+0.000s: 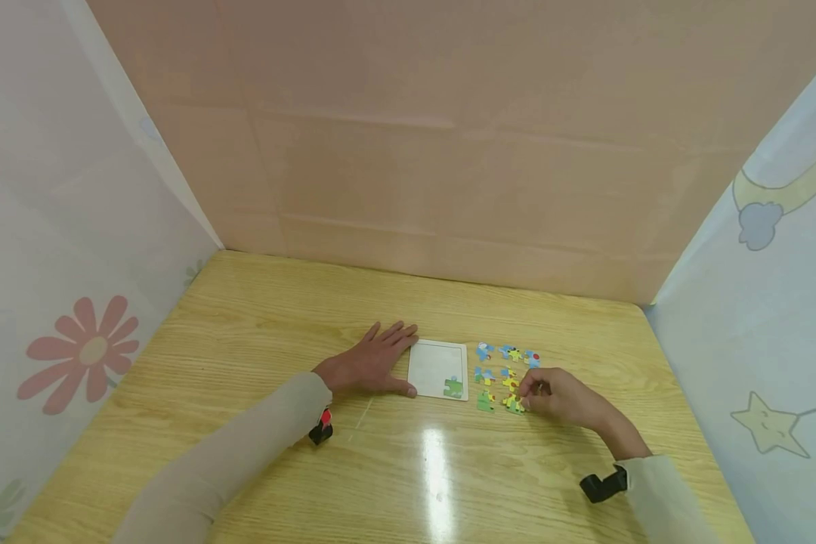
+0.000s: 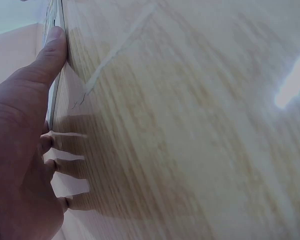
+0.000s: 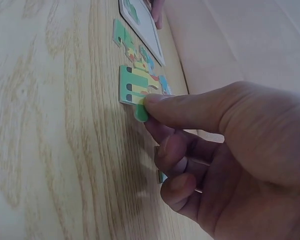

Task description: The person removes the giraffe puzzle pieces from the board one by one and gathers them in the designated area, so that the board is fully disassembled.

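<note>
A white square puzzle tray (image 1: 435, 368) lies on the table, with one green puzzle piece (image 1: 452, 387) in its near right corner. My left hand (image 1: 370, 364) is spread flat at the tray's left side, thumb and fingertips touching its edge. To the right of the tray sit several loose puzzle pieces (image 1: 485, 375) in blue, yellow and green, set out in rough rows. Above the nearest row, thumb and forefinger of my right hand (image 1: 561, 397) pinch a green and yellow puzzle piece (image 3: 132, 84) by its edge. The other right fingers are curled, and the piece's far side is hidden.
The wooden table (image 1: 299, 461) reaches back to a plain pinkish cloth wall (image 1: 415, 151). Patterned cloth sides stand at left and right. A pale streak (image 2: 115, 52) marks the tabletop near my left hand, and light glares off the front.
</note>
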Demonstrator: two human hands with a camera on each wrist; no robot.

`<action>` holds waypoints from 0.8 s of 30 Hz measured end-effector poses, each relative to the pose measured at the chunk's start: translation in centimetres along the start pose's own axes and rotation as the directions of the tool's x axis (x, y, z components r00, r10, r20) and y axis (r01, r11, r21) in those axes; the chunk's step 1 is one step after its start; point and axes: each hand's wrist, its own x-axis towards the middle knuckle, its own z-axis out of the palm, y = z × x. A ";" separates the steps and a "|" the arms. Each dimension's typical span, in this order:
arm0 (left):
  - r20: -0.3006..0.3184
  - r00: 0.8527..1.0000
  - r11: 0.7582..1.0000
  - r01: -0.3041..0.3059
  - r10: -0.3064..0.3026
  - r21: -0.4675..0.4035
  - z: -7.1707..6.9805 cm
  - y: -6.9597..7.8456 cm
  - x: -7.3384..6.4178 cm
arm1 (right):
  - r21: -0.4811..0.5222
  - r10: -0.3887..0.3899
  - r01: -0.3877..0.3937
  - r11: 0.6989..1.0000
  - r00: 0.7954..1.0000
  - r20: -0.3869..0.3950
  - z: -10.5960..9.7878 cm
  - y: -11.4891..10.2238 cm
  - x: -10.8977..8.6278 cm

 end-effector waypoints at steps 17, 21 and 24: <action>0.000 1.000 1.000 0.009 -0.009 0.026 0.1 -0.1 0.0 | -0.049 0.030 -0.031 0.998 0.999 -0.031 0.3 0.1 0.2; -0.001 1.000 1.000 0.008 -0.008 0.030 0.2 -0.1 0.0 | -0.054 0.041 -0.043 0.998 0.998 -0.041 0.3 0.0 0.1; -0.001 1.000 1.000 0.006 -0.006 0.029 0.2 -0.2 0.0 | -0.055 0.055 -0.058 0.997 0.997 -0.053 0.3 0.0 0.0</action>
